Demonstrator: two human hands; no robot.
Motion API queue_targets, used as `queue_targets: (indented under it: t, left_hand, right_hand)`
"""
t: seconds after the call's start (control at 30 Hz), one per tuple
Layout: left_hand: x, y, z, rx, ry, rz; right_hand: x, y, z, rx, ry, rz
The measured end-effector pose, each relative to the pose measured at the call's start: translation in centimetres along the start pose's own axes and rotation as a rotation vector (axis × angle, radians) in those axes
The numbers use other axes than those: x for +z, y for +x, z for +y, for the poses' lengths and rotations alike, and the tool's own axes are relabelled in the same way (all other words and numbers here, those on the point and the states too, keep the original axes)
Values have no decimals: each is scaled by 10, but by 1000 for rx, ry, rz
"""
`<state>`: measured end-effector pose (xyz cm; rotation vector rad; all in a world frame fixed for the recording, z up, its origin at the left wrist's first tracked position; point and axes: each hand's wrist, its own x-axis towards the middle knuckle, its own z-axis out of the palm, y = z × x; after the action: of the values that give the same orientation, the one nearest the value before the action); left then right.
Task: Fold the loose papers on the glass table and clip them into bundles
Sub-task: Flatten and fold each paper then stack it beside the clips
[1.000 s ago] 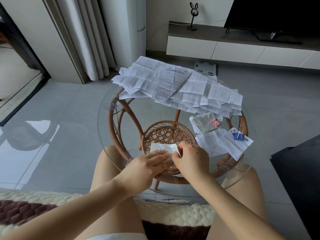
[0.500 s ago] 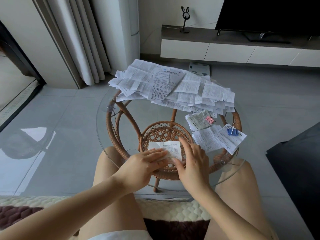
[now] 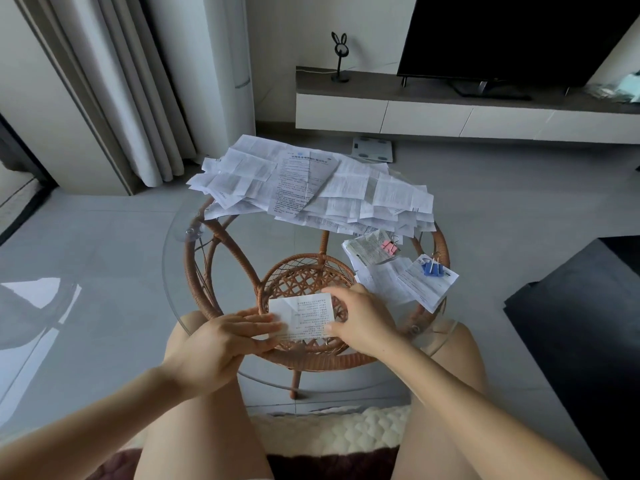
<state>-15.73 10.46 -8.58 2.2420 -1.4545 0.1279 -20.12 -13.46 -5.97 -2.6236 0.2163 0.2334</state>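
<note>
Your left hand [image 3: 221, 344] lies open, its fingers straight and close together, pressing flat on the left edge of the folded paper [image 3: 303, 315]. That paper sits on the near part of the round glass worktop [image 3: 176, 282], right above the woven rattan basket [image 3: 304, 271] that shows through the glass.

Your right hand [image 3: 365, 320] covers the paper's right edge. Its thumb is on the near right corner and its forefinger reaches along the far edge. I cannot tell whether this hand pinches the sheet or only presses it down.

The paper is printed with small text, and a plain white flap is turned over at its upper left corner.

Across the far side of the worktop spreads the heap of loose papers [image 3: 311, 188], creased and overlapping, some hanging past the rim. To your right, just beside that heap, lies one bundle held by a pink clip [image 3: 389, 247]. Nearer to you and further right lies a second bundle held by a blue clip [image 3: 431, 268], one corner over the edge of the glass. A single sheet [image 3: 384, 282] rests between the two bundles and your right hand, partly under the blue-clipped one.

The rattan frame [image 3: 197, 271] carries the glass. Beyond it a white scale [image 3: 373, 148] lies on the tiled floor in front of a low cabinet [image 3: 450, 116] with a dark screen [image 3: 502, 36] and a rabbit-eared ornament [image 3: 340, 57].
</note>
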Motion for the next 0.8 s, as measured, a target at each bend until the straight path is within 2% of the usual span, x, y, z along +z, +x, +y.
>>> queue_targets:
  t: [0.13, 0.2, 0.37, 0.47, 0.57, 0.63, 0.7, 0.8]
  left_hand:
    - [-15, 16, 11, -67, 81, -17]
    - [-17, 22, 13, -124, 71, -51]
    - [-7, 29, 17, -280, 24, -53]
    - [-5, 33, 20, -330, -15, -86]
    - [-4, 36, 21, -393, 28, -127]
    - [-3, 41, 20, -484, 45, -30]
    - [-8, 51, 19, -622, -29, 60]
    - [-17, 76, 20, -775, -347, 81]
  right_hand:
    - [-3, 7, -22, 65, -98, -15]
    - [-2, 11, -29, 97, -74, 16]
    - [5, 12, -25, 150, 223, 120]
    - [0, 8, -19, 93, 463, 214]
    - [-4, 3, -14, 51, 562, 240]
    - [-4, 1, -11, 46, 608, 258]
    - [-8, -1, -6, 56, 679, 295]
    - [-21, -1, -1, 68, 781, 317]
